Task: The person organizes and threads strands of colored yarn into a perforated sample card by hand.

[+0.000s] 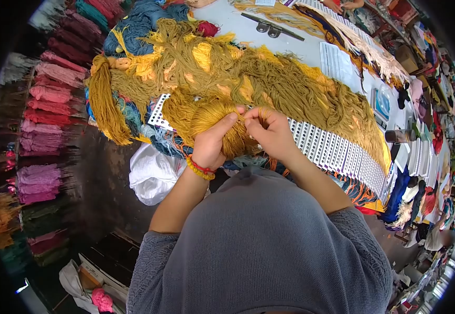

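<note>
A thick bundle of golden-brown yarn (206,118) is gathered in front of my body at the table's near edge. My left hand (214,137) wraps round its right part, thumb on top pointing away from me. Close beside it, my right hand (270,132) is closed in a pinch near the left thumb, with golden strands at its fingers. Which strands the right fingertips grip is hard to make out. Beneath and behind the hands spreads a heap of olive and yellow yarn (274,78). White strips with rows of dark holes (337,149) lie to the right.
A golden yarn hank (107,99) hangs off the table's left corner. Blue yarn (146,26) is piled behind it. A dark bar with clips (272,27) and papers (337,62) lie farther back. Below sits a white sack (154,175). Coloured hanks (49,94) line the left side.
</note>
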### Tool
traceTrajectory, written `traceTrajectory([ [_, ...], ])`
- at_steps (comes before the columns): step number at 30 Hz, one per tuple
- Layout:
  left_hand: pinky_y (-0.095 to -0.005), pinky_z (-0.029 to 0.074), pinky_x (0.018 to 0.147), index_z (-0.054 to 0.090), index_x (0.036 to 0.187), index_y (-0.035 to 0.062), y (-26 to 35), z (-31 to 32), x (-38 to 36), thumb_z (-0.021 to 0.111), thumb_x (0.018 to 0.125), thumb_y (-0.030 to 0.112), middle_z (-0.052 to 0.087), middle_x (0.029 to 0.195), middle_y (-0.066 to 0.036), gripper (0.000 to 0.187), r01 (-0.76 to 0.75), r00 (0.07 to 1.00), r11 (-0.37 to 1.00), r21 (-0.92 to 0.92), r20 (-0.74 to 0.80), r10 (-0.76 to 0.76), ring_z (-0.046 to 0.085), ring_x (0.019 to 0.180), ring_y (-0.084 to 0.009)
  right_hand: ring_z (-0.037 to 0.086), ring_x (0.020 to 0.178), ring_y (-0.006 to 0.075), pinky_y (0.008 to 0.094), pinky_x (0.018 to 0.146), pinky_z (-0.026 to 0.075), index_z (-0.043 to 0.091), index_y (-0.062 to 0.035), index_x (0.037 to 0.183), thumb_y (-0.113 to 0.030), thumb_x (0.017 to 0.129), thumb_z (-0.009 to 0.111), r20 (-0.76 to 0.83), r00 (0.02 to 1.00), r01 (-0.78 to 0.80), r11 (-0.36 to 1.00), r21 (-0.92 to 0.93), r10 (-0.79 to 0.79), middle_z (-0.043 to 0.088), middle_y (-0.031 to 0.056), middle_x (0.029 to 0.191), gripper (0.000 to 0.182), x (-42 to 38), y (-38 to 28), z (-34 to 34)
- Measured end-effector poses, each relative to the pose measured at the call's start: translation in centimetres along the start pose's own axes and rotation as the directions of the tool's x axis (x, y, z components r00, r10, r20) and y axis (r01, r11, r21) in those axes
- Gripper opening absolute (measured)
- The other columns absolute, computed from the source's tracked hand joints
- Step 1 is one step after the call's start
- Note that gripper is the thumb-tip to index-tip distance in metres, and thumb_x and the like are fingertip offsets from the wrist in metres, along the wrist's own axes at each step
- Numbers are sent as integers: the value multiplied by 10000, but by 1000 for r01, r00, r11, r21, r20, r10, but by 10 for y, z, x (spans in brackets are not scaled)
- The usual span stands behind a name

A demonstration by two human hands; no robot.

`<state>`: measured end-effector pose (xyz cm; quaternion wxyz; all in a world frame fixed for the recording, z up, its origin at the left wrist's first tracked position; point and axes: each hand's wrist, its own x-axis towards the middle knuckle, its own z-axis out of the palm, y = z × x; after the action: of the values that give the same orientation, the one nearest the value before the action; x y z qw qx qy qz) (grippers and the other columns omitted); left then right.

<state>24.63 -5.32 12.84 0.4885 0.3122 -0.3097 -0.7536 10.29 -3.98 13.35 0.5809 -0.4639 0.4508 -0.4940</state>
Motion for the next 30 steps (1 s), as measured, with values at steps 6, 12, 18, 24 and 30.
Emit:
traceTrajectory([
  [6,-276,403,832,522,1075,-14,9,6,-2,488,852,109,557,1002,-69,256,117,993,974,-192,47,-110,523,930,-155,435,615,15,167,536,359,545,3,820,-61,814,533,-2,998,-59,998,19,59,523,-28,705,66,1,-4,-3],
  [12,-273,400,835,494,1117,-16,5,7,-4,516,827,57,537,1073,-67,299,-12,998,1000,12,-69,13,504,957,-140,404,535,20,173,475,338,536,-17,815,-91,825,514,61,998,11,998,-62,-7,473,-40,627,77,1,-1,1],
  [18,-276,393,857,492,1118,-20,8,6,-4,531,809,24,531,1100,-70,315,47,996,995,-93,-76,-54,497,980,-131,401,545,14,171,479,338,533,-21,807,-67,811,522,13,999,-48,998,33,48,479,-42,645,48,0,-4,1],
  [24,-289,463,756,469,1140,-20,0,8,-2,496,821,3,557,1006,-93,321,-118,990,990,79,-74,124,558,867,-159,408,539,23,175,477,330,537,-32,810,-84,817,516,44,999,-7,988,-154,14,474,-38,619,57,0,0,-1],
  [30,-290,463,766,457,1153,-17,4,8,-2,500,824,11,553,1019,-97,332,-51,996,999,-16,-71,50,555,885,-163,418,545,29,179,495,335,536,-28,815,-94,819,510,-7,1000,-24,1000,20,24,474,-34,611,71,0,-3,1],
])
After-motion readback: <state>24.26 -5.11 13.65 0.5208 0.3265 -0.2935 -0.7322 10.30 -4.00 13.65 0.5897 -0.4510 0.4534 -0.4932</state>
